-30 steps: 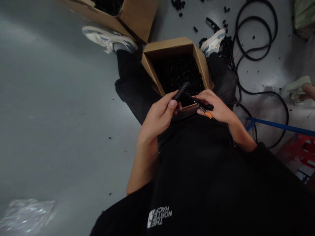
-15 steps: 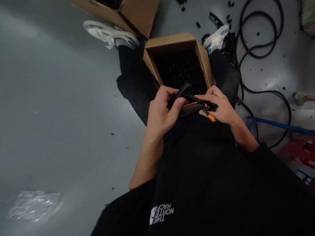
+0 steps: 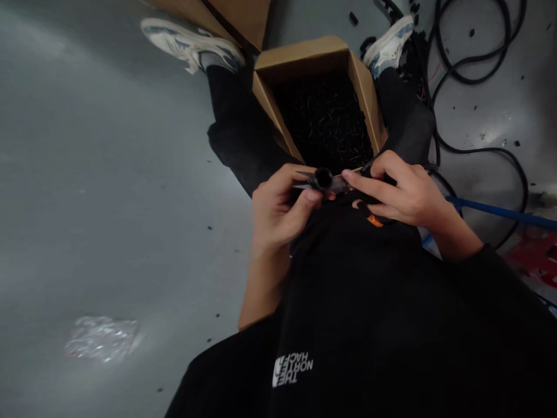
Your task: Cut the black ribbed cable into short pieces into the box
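Observation:
My left hand [image 3: 281,203] is closed around a short black corrugated tube [image 3: 323,177], its round open end facing up toward me. Scissors [image 3: 339,184] are gripped in my right hand [image 3: 404,191]; an orange part [image 3: 374,220] shows below the fingers. Their two pointed blades reach past the tube, one on each side of it, toward my left fingers. Much of the handle is hidden by my right hand. Just beyond both hands, between my legs, stands a cardboard box [image 3: 300,51] holding many small black pieces [image 3: 324,116].
Another cardboard box [image 3: 243,20] stands beyond my left shoe. Coiled black tubing [image 3: 483,150] lies on the floor to the right, near a blue bar [image 3: 500,212] and a red object [image 3: 535,252]. A clear plastic bag [image 3: 102,338] lies at lower left. Small black bits are scattered around.
The tube has turned from a slanted side view to end-on toward me. The scissors have moved left, and their blades now lie on both sides of it. The view has shifted slightly.

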A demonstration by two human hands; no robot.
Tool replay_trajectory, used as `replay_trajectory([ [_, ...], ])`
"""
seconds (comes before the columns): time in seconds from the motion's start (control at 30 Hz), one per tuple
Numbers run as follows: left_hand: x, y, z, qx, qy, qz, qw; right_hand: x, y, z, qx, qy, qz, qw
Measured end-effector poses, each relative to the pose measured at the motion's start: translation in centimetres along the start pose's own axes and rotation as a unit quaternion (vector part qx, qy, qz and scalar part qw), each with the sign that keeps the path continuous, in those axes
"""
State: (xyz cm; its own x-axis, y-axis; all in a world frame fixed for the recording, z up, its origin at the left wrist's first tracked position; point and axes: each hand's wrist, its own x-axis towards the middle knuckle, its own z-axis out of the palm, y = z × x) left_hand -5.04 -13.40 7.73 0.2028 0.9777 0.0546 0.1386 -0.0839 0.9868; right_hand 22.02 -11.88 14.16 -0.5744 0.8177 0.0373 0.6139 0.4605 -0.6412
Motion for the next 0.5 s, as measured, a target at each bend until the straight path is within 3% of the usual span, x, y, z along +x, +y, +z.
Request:
replay_trajectory([
  [0.17, 0.4, -0.6, 0.3, 0.089, 0.027, -0.023, 0.995, -0.1, 1.5, 2.1, 0.038, 0.016, 0.01, 0.999],
  [0.33, 1.8, -2.3, 1.5, 0.199, 0.078, -0.034, 0.976, 0.7, 3.0, 6.3, 0.13, 0.041, 0.086, 0.987],
  [0.5, 2.9, -4.9, 1.6, 0.198, 0.088, -0.073, 0.974, 1.0, 4.4, 9.4, 0.184, 0.061, 0.138, 0.971],
])
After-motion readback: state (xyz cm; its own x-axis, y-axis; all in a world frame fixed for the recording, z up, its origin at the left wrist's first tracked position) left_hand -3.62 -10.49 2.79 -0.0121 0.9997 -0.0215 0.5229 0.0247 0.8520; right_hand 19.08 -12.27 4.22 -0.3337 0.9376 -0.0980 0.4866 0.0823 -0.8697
